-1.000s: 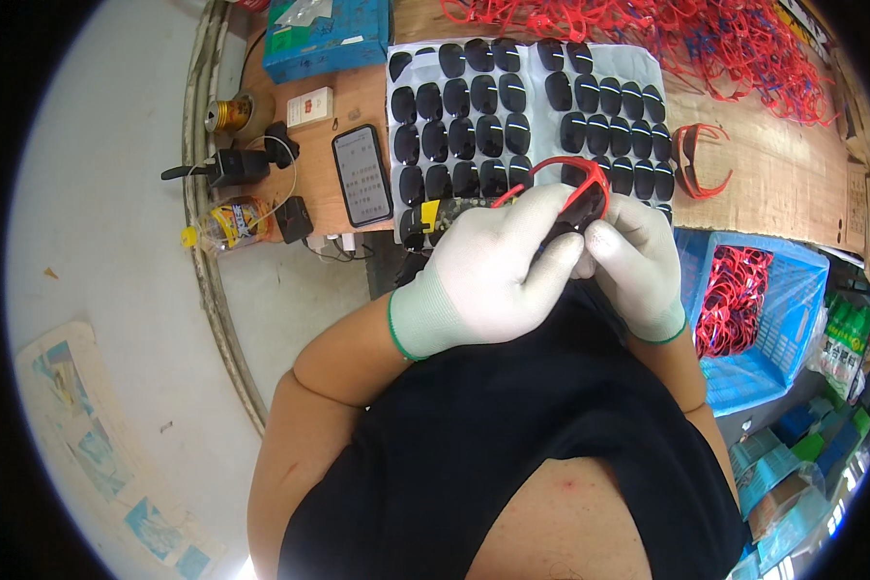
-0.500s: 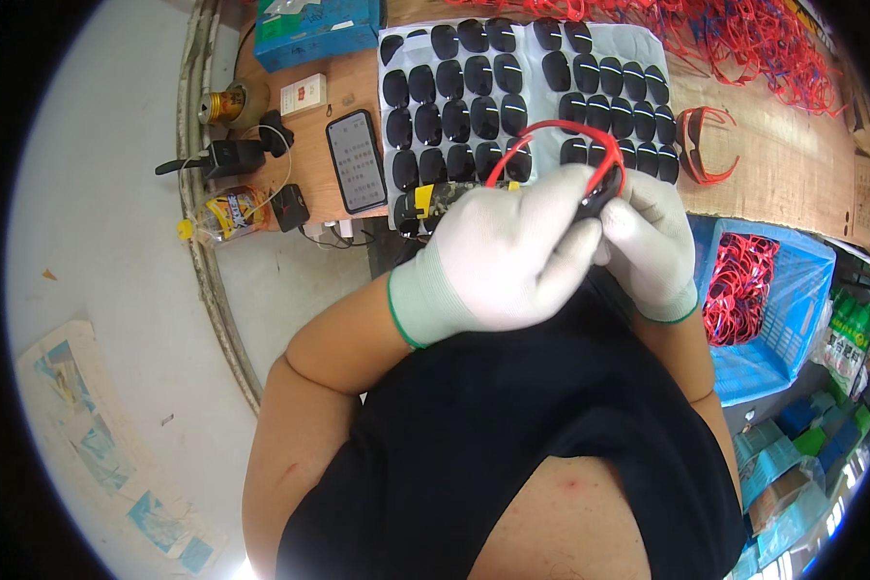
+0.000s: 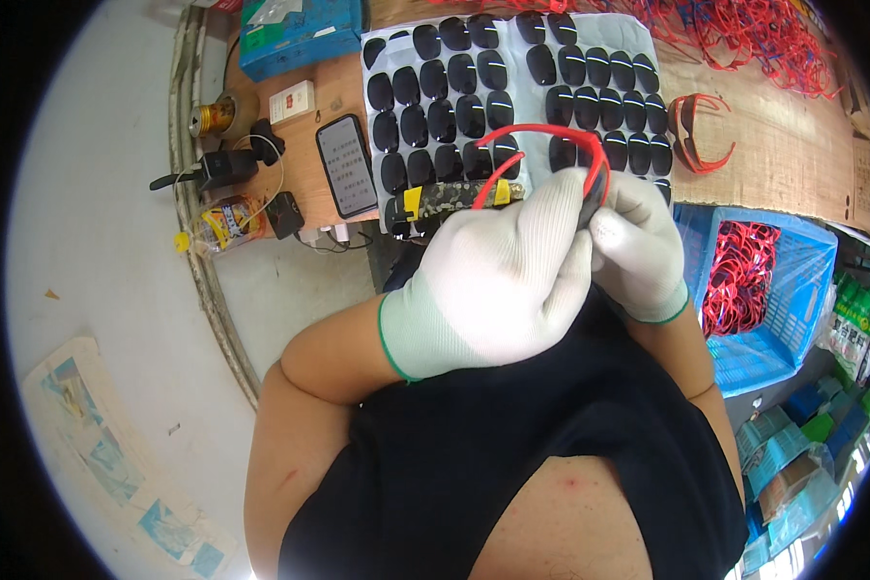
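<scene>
Both hands wear white knit gloves with green cuff edges. My left hand (image 3: 507, 266) is closed on a pair of red-framed sunglasses (image 3: 554, 131), whose temples point left over the table. From the other side, my right hand (image 3: 640, 246) pinches the same frame near a dark lens (image 3: 596, 198). The fingers hide much of the front of the frame. Beyond the hands, dark lenses (image 3: 470, 114) lie in rows on a white sheet (image 3: 516, 92). A camouflage-patterned roll with yellow bands (image 3: 459, 198) rests at the sheet's near edge.
Red sunglasses (image 3: 696, 132) lie right of the sheet, with a heap of red frames (image 3: 744, 43) behind. A blue crate (image 3: 797, 280) holding red frames stands at right. Left are a phone (image 3: 348, 166), a blue box (image 3: 300, 39), a charger (image 3: 227, 169) and a can (image 3: 208, 119).
The sunglasses have turned slightly and tilted in my hands, and the dark lens is now more covered by the fingers. My left hand has shifted a little lower; the view has moved slightly.
</scene>
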The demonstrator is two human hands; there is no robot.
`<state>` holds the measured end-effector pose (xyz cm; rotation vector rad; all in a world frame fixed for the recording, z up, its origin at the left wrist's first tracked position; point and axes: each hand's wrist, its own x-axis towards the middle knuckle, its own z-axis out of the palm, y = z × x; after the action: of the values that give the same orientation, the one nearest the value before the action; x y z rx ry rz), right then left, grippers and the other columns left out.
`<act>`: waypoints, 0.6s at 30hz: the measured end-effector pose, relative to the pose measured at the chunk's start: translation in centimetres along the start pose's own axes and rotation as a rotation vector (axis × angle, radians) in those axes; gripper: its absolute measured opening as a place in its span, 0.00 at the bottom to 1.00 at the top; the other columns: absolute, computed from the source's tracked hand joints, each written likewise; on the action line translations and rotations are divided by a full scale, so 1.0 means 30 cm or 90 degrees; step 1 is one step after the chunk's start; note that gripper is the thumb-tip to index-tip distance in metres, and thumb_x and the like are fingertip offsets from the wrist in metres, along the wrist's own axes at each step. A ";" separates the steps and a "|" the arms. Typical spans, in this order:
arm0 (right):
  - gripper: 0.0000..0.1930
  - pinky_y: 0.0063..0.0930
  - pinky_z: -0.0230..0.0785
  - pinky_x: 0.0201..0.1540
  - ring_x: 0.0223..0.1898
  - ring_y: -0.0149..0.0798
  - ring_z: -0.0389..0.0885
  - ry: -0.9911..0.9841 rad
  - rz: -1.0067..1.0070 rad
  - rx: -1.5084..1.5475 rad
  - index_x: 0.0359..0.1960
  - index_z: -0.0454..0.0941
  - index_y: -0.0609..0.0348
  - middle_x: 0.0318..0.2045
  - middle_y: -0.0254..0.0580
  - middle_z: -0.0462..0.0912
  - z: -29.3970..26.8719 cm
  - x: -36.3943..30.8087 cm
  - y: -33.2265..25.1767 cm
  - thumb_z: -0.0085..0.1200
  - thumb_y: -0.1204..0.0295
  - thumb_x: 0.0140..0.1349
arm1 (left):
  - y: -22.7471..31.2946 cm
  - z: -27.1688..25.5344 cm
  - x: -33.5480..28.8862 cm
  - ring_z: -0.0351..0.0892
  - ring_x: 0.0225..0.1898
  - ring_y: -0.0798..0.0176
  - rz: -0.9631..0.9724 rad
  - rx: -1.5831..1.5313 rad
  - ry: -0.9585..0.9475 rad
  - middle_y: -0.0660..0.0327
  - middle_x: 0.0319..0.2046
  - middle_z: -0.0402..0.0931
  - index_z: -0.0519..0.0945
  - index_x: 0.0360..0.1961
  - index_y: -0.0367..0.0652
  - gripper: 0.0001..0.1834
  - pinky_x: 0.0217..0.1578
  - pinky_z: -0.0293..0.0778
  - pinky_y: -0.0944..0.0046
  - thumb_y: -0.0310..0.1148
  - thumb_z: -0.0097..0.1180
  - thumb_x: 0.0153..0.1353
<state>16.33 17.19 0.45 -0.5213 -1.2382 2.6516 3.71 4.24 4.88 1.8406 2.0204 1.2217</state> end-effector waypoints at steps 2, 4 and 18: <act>0.11 0.21 0.59 0.25 0.22 0.24 0.67 -0.040 0.014 0.028 0.27 0.73 0.59 0.21 0.32 0.74 -0.003 0.006 0.014 0.55 0.69 0.67 | 0.007 0.002 -0.010 0.83 0.21 0.54 -0.015 -0.015 0.005 0.44 0.32 0.80 0.72 0.53 0.21 0.22 0.22 0.78 0.61 0.18 0.57 0.56; 0.11 0.21 0.58 0.25 0.22 0.23 0.67 -0.034 0.018 0.010 0.27 0.73 0.59 0.21 0.32 0.73 0.005 0.011 0.016 0.55 0.69 0.67 | 0.005 0.002 -0.021 0.83 0.21 0.54 -0.030 -0.040 0.016 0.46 0.30 0.80 0.72 0.53 0.21 0.22 0.22 0.78 0.61 0.18 0.57 0.56; 0.10 0.35 0.71 0.41 0.35 0.46 0.79 -0.182 -0.192 -0.435 0.36 0.76 0.65 0.31 0.47 0.79 -0.065 0.031 -0.044 0.56 0.68 0.62 | -0.212 -0.114 0.081 0.81 0.22 0.61 -0.057 -0.258 -0.350 0.57 0.24 0.80 0.81 0.42 0.38 0.13 0.25 0.74 0.64 0.29 0.63 0.56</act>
<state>16.23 19.70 0.09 -0.0118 -2.1242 2.0561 -3.79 5.35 4.04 1.6327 1.4218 0.8844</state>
